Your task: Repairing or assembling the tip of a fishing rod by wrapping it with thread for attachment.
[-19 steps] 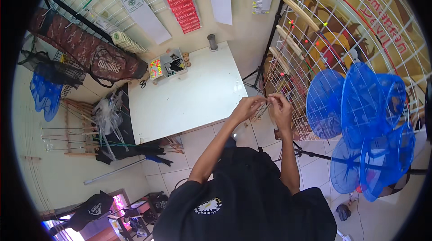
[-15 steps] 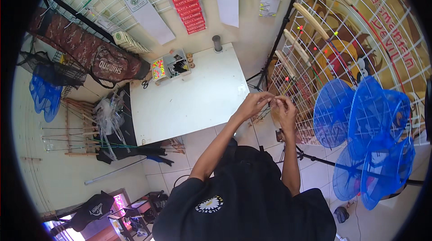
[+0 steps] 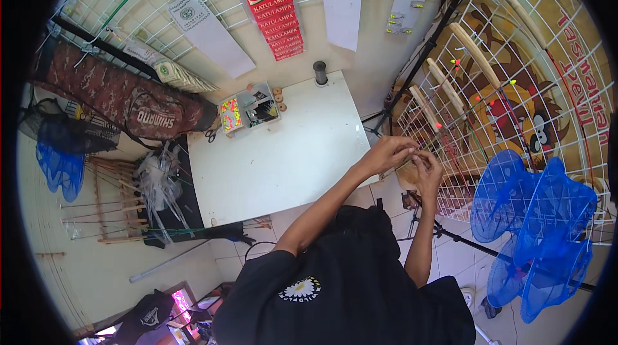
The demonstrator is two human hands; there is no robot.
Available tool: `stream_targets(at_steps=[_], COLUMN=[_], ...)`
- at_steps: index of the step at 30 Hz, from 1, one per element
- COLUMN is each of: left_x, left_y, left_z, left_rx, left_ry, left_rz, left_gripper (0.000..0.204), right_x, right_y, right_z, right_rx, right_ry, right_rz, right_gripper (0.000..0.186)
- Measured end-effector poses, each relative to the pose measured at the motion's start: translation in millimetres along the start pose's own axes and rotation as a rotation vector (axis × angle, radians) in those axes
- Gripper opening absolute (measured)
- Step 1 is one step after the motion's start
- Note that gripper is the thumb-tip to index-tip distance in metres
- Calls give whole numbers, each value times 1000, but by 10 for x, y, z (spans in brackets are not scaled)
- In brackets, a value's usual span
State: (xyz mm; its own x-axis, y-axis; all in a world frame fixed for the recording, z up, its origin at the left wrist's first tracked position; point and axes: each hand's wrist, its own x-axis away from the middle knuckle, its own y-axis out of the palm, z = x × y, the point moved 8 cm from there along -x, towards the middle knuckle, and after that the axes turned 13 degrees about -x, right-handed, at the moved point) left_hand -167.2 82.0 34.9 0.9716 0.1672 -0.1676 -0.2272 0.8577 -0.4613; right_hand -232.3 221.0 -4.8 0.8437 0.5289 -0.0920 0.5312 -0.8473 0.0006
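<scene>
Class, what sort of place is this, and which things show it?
Probably a fishing tackle shop or workshop: a row of wooden-handled rods, hanging blue mesh nets, and a long camouflage bag.

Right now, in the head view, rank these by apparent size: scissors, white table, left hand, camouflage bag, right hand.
1. White table
2. Camouflage bag
3. Left hand and right hand: too alike to rank apart
4. Scissors

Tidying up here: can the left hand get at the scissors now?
Probably not without leaning over: the left hand is beside the right hand; the scissors lie across the white table.
</scene>
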Motion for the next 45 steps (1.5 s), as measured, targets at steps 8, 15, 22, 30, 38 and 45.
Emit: stream_targets(at_steps=[8,15,22,30,38,45], left_x=[-7,72,131,389,667,1005], left_y=[-111,50,133,249,339,444], left_z=[-147,-254,-203,-429,-489,-685], left_rx=[10,-64,-27,-8,29,53], left_ry=[-111,-177,-280,-396,-456,-558], left_rz=[-23,-46,-61,-17,58,60], left_gripper=[25,28,31,32,33,33], right_x=[-406,-674,-781,-809,-732,-557], right_y=[-401,-586,-643,-711,-726,-748], right_z=[270,336,329,290,178,95], right_rx=[16,94,171,201,285,228], right_ry=[-33,-76,-74,-71,-62,-136], right_rz=[195,300,362,415,397,381], right_gripper=[14,18,16,21,21,18])
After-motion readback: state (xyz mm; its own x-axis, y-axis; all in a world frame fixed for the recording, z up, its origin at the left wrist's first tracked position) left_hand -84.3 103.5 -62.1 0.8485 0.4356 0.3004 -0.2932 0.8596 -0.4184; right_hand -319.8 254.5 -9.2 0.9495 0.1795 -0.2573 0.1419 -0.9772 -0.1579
